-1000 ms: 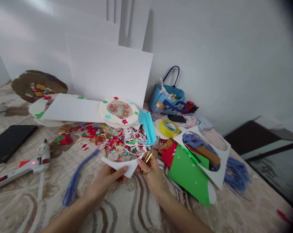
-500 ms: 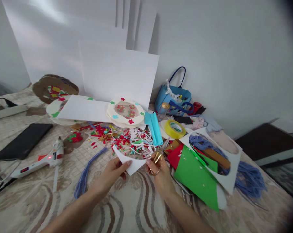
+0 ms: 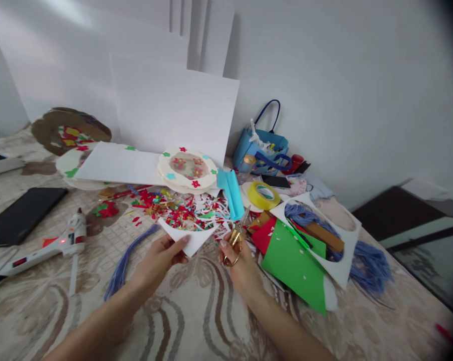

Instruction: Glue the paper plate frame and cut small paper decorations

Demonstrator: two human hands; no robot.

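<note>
Pinched in my left hand [image 3: 162,258] is a white paper offcut [image 3: 192,241] with a curved upper edge and a pointed lower corner. My right hand [image 3: 239,263] is closed round the gold handles of a pair of scissors [image 3: 237,235], whose blades point up and away from me. The scissors stand apart from the paper, to its right. Just beyond both hands spreads a heap of red, white and green paper scraps [image 3: 191,213]. A blue strip [image 3: 232,194] lies behind the scissors.
On the left lie a glue gun [image 3: 63,243] with a lit red light, a black tablet-like slab [image 3: 25,213] and blue yarn [image 3: 123,265]. To the right are green paper [image 3: 294,265], yellow tape [image 3: 263,195] and more yarn [image 3: 371,268]. Behind stand decorated discs [image 3: 164,173] and a blue bag [image 3: 262,140].
The scissors and my right hand have drawn away from the paper, leaving a gap between them. The scissors' blades now show more clearly. The whole view has shifted slightly.
</note>
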